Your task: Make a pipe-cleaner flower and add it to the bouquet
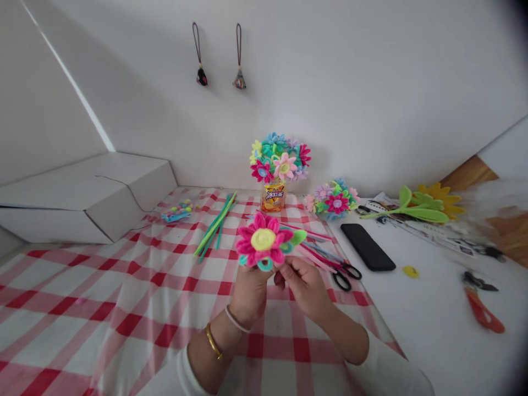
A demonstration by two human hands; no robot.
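From where I stand, the pink flower [263,239] is up in the air over the checked tablecloth [177,308], its yellow middle and petals just above both hands. The left hand [251,291] is closed beneath it, holding it from below, fingers mostly hidden by the petals. The right hand [306,286] pinches its underside at the lower right, near the green leaf [298,237]; exactly which part I can't tell. Scissors [338,269] lie just beyond the right hand, a black phone [368,247] farther right.
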